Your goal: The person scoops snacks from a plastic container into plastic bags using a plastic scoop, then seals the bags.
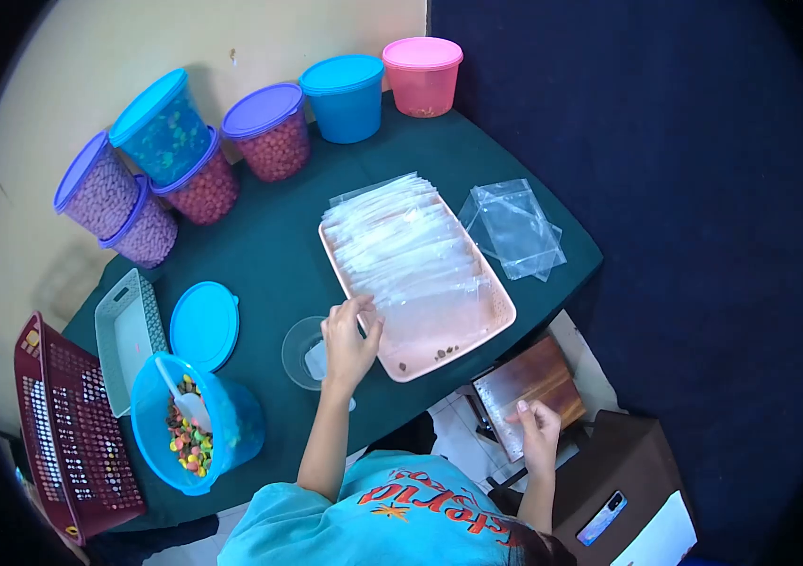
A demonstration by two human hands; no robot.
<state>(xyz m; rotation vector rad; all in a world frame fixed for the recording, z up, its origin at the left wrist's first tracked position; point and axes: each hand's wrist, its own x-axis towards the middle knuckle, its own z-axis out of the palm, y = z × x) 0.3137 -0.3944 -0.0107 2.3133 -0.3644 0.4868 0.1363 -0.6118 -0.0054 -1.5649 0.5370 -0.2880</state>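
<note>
My left hand (349, 347) is at the left edge of a pink tray (401, 371), its thumb and fingers apart and fingertips close to the bags. A long row of flat clear plastic bags (401, 245) fills most of the tray, and small brown bits lie at its near end. Beside my left wrist stands a clear round bowl (299, 341) with a white piece inside. My right hand (537, 432) is off the table's front edge, fingers pinched together over a wooden-topped stool (543, 382). A whitish sheen shows beside those fingertips; I cannot tell what they hold.
Loose clear bags (517, 231) lie right of the tray. A blue tub (246, 429) of colourful candies with a scoop (194, 410), its lid (205, 325), a green basket (128, 307) and a maroon basket (71, 434) stand left. Several lidded tubs (345, 108) line the back. A phone (601, 519) lies lower right.
</note>
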